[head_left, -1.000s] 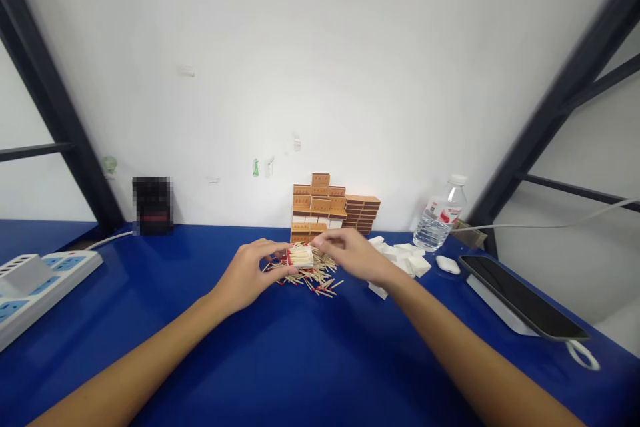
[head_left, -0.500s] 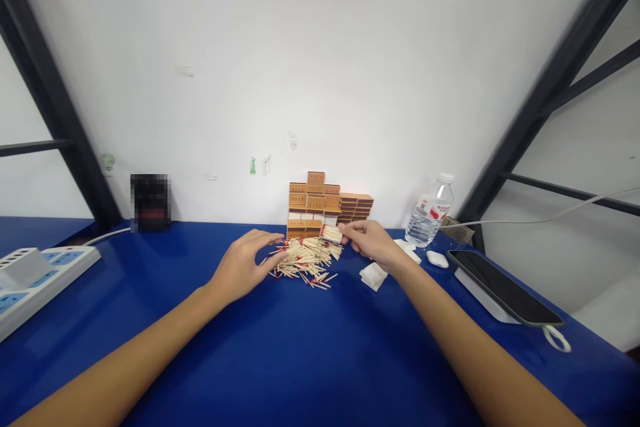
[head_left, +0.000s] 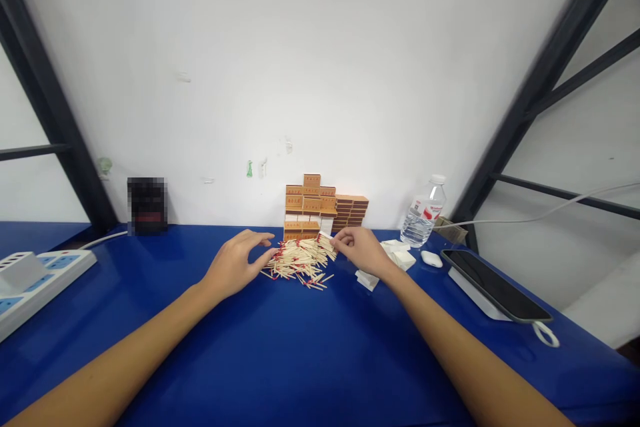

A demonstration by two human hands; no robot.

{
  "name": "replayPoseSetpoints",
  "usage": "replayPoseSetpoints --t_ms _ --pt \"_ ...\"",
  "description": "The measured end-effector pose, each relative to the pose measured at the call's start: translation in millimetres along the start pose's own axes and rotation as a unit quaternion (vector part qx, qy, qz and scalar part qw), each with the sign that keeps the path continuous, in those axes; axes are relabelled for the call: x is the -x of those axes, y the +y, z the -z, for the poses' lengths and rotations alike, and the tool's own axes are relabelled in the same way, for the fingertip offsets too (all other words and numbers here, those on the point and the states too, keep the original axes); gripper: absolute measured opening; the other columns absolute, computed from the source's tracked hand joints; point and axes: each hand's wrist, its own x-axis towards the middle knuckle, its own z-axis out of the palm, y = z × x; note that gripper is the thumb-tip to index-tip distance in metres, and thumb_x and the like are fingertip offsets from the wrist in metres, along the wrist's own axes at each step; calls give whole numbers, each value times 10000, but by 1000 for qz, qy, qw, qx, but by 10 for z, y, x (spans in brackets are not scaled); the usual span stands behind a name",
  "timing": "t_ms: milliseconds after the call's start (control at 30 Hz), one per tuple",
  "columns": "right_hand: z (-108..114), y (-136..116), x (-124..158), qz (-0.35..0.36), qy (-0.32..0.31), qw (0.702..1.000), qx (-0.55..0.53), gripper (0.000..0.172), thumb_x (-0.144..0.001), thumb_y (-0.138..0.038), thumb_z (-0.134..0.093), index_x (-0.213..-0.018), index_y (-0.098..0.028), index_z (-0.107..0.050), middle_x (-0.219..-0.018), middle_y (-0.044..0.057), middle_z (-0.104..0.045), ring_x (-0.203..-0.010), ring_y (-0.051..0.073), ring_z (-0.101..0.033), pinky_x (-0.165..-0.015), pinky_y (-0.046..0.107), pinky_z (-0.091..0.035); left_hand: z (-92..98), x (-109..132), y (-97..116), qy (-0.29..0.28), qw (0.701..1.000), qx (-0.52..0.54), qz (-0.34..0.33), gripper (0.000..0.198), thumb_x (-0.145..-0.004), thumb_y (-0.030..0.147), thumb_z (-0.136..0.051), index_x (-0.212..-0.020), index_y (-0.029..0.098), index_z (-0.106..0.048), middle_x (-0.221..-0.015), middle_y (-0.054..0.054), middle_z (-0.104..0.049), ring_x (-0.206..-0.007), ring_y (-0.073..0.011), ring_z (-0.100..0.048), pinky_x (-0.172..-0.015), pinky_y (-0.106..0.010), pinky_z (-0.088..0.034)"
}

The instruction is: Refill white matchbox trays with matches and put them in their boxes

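Note:
A heap of loose red-headed matches [head_left: 303, 260] lies on the blue table. At its left edge my left hand [head_left: 237, 263] is open, thumb and fingers apart beside the heap. My right hand [head_left: 361, 250] pinches a small white matchbox tray [head_left: 325, 235] at the heap's back right. The tray is seen nearly edge-on and partly hidden by the fingers, so its contents cannot be made out. Just behind the heap stand stacked orange matchboxes [head_left: 312, 203]. White paper-like trays or pieces [head_left: 367, 279] lie near my right wrist.
More matchboxes [head_left: 351, 210] are piled side-out at the back right. A water bottle [head_left: 423, 213], a white earphone case [head_left: 431, 259] and a phone [head_left: 495, 283] on a white stand are on the right. On the left are a power strip [head_left: 50, 283] and a pixelated dark object [head_left: 147, 205].
My right hand has tipped the tray, whose matches showed before, so it now appears edge-on over the heap. My left hand holds about the same place; the view has shifted slightly.

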Motion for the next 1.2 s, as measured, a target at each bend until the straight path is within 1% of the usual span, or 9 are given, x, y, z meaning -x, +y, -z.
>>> replayPoseSetpoints --t_ms 100,200,433,533,733,833,933,1100,1200 --pt "18 -87 50 55 0 992 112 171 -918 -339 -676 -848 -197 -738 -854 46 -795 -745 187 -707 -635 261 -434 5 -5 9 -1 1000 -5 -1 302 -988 396 -626 -1229 223 -681 -1028 -51 -752 -955 -214 -713 -887 -391 -578" --pt "50 -200 92 71 -6 974 215 126 -930 -320 -696 -896 -211 -749 -873 43 -799 -809 203 -722 -651 265 -409 4 -3 7 0 1000 -9 -1 303 -990 402 -622 -1226 223 -683 -1023 -51 -752 -954 -217 -711 -880 -391 -577" --pt "127 -323 125 116 -25 932 343 180 -1004 -344 -627 -982 -212 -746 -951 70 -796 -897 230 -732 -660 280 -384 2 -8 -14 5 1000 -12 -14 264 -1007 386 -602 -1176 214 -709 -1034 -57 -757 -969 -215 -704 -885 -381 -569" --pt "173 -326 123 127 -20 928 350 202 -1018 -348 -607 -978 -204 -743 -922 65 -793 -861 228 -729 -658 287 -377 18 -19 -31 1 1000 -6 -12 259 -1044 368 -534 -1094 223 -741 -1017 -50 -770 -936 -207 -714 -851 -356 -569" --pt "223 -261 99 143 27 944 296 206 -1018 -359 -594 -988 -215 -737 -907 63 -788 -824 211 -711 -669 278 -388 55 -34 -46 -21 999 -1 37 367 -1079 375 -431 -960 230 -746 -930 -16 -789 -878 -199 -738 -844 -339 -565" --pt "241 -225 85 138 37 953 267 203 -1005 -372 -600 -983 -221 -734 -894 64 -786 -787 211 -700 -665 283 -393 52 -34 -63 2 999 -9 36 315 -1053 394 -486 -1024 239 -759 -987 -29 -794 -897 -211 -739 -838 -347 -569" --pt "302 -196 74 126 47 959 247 194 -997 -367 -600 -981 -220 -726 -912 65 -790 -787 211 -702 -676 284 -411 51 -33 -84 4 999 -26 43 294 -999 462 -583 -941 249 -776 -917 -31 -793 -824 -215 -729 -776 -340 -568" --pt "519 -55 42 94 97 960 245 200 -992 -356 -589 -989 -212 -727 -915 57 -794 -811 225 -716 -672 289 -415 67 -35 -99 22 998 -28 57 304 -1029 415 -522 -1036 254 -780 -998 -33 -802 -889 -225 -745 -823 -357 -567" --pt "678 108 18 55 127 959 246 236 -982 -385 -584 -991 -209 -741 -854 59 -783 -761 223 -704 -643 288 -406 70 -35 -99 10 997 -40 70 303 -991 475 -587 -943 254 -789 -899 -25 -801 -811 -227 -740 -762 -346 -560"
